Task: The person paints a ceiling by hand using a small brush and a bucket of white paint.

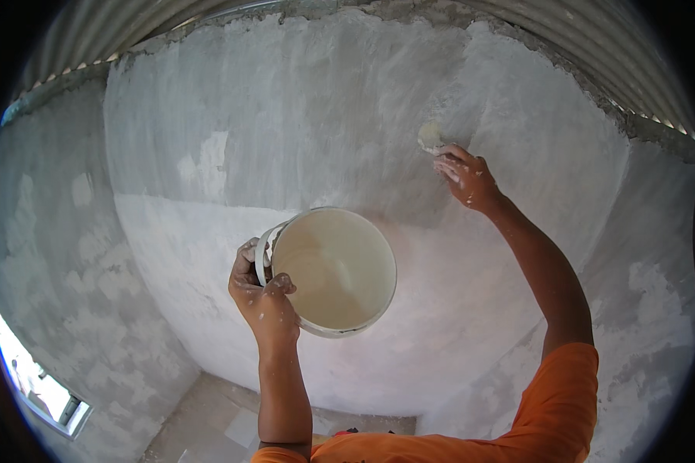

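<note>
My left hand [264, 287] is closed around the handle at the left side of a round, off-white plastic bucket [377, 258], with the thumb over its rim. The bucket's mouth faces me, and pale whitish liquid shows inside. Up and to the right, my right hand [468, 179] grips a brush [429, 137] with pale bristles. Its bristles appear to touch the grey plastered wall [347, 100]; the fingers hide most of its handle. White smears cover the fingers of both hands.
Whiter coating covers the wall's lower part [208, 262] and its upper right. Corrugated roofing [594, 46] runs above the rough wall top. Patchy grey walls stand on both sides. A bright window opening [38, 378] is at lower left, and a stained floor [208, 420] lies below.
</note>
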`<state>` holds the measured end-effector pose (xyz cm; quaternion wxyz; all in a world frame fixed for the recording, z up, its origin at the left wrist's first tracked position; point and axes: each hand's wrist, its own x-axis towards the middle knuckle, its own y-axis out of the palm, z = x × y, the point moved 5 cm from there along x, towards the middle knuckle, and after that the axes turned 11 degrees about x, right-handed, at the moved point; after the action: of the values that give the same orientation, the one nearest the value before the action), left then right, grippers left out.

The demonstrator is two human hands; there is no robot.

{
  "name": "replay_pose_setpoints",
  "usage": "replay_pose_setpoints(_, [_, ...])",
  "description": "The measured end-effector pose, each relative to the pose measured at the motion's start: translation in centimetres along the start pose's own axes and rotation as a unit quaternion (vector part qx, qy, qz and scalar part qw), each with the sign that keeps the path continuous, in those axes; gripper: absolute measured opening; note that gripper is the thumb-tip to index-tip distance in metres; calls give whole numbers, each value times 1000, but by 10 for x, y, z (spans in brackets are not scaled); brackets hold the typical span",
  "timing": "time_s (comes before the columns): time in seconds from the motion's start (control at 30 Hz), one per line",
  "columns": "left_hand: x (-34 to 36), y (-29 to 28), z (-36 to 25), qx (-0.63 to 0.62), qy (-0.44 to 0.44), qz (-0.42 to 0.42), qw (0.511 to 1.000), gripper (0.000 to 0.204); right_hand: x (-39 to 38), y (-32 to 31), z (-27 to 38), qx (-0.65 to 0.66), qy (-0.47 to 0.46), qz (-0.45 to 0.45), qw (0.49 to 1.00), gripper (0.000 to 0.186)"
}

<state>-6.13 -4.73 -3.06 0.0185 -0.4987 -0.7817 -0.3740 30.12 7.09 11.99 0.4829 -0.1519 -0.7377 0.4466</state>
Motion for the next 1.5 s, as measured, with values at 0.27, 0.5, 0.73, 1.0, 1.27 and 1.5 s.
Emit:
replay_pose_setpoints(0.27, [3, -16, 28, 19, -35, -3, 999, 32, 28, -145, -43, -17, -19, -302, 953, 21])
replay_pose_setpoints(0.5, [7, -58, 76, 28, -14, 3, 1000, 33, -6, 43, -25, -183, -149, -239, 942, 37])
replay_pose_setpoints(0.73, [0, -91, 109, 84, -12, 21, 996, 34, -84, 186, 57, 67, -155, 64, 984, 25])
replay_pose_setpoints(1.0, [-8, -97, 105, 109, 22, 32, 993, 32, -95, 67, 125, 489, 24, -168, 856, 16])
replay_pose_setpoints(1.27, [-20, -97, 102, 139, 82, 127, 979, 34, -142, 155, 223, 496, -55, -19, 867, 21])
replay_pose_setpoints(1.5, [-22, -88, 84, 185, 90, 161, 965, 31, -121, 197, 262, 422, 45, 111, 899, 20])
